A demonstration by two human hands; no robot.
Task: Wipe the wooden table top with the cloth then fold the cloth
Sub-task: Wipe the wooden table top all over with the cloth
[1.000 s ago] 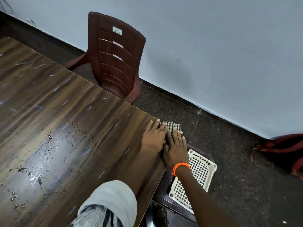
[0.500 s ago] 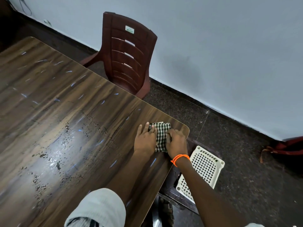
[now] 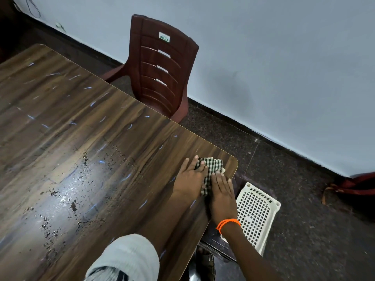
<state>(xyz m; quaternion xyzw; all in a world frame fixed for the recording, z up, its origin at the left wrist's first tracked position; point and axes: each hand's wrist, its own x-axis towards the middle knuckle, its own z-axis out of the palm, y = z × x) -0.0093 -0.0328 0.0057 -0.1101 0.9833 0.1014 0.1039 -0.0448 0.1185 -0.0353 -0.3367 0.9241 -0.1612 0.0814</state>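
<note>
A small checked cloth [image 3: 213, 169], folded into a narrow bundle, lies near the right corner of the wooden table top [image 3: 85, 151]. My left hand [image 3: 189, 177] lies flat with straight fingers over the cloth's left side. My right hand [image 3: 222, 191], with an orange band at the wrist, presses flat on the cloth's near right part. Most of the cloth's lower half is hidden between and under the two hands. Wet streaks and dark specks mark the table's middle.
A dark red plastic chair [image 3: 162, 65] stands at the table's far edge by the grey wall. A white perforated basket [image 3: 255, 216] lies on the dark floor just right of the table corner. A red bag [image 3: 357, 185] sits at the far right.
The cloth has come back from the table's very edge onto the corner. My right hand, curled on it half a second ago, now lies flat; my left hand has shifted onto its left side.
</note>
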